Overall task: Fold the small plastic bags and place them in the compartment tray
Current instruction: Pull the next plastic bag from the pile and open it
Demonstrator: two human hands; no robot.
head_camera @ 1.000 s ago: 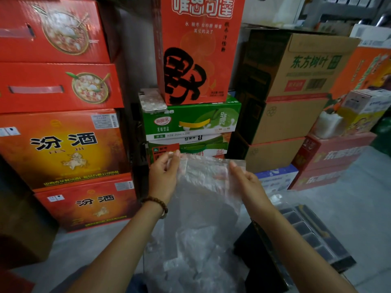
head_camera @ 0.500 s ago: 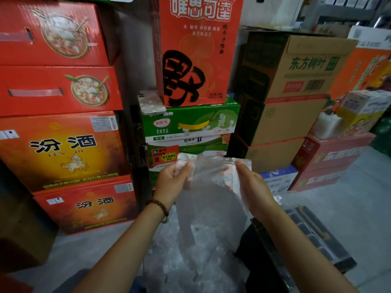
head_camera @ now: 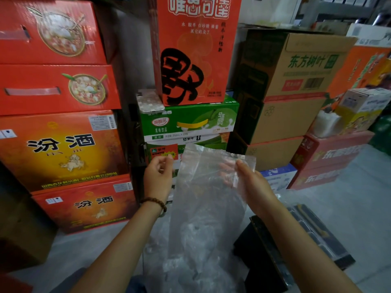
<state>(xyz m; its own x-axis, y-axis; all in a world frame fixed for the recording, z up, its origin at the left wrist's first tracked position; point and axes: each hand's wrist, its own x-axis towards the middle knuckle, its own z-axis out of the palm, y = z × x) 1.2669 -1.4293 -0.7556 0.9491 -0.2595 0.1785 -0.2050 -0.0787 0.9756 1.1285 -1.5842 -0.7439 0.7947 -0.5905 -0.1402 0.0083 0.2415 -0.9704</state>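
Hands apart: right hand point(head_camera: 249, 182) pinches top corner of plastic bag point(head_camera: 207, 197); left hand point(head_camera: 158, 176) beside its edge, fingers curled, grip unclear. Step: bag held up, unfolded. Next, likely: take free corner, fold, then tray point(head_camera: 317, 229).

Both forearms reach forward. The left hand point(head_camera: 158, 174) is loosely curled. The right hand point(head_camera: 251, 182) pinches the plastic bag point(head_camera: 203, 197), thumb on top.

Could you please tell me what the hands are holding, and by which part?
The right hand pinches the clear thin plastic bag near its top right corner; the left hand is curled beside its left edge, contact unclear.
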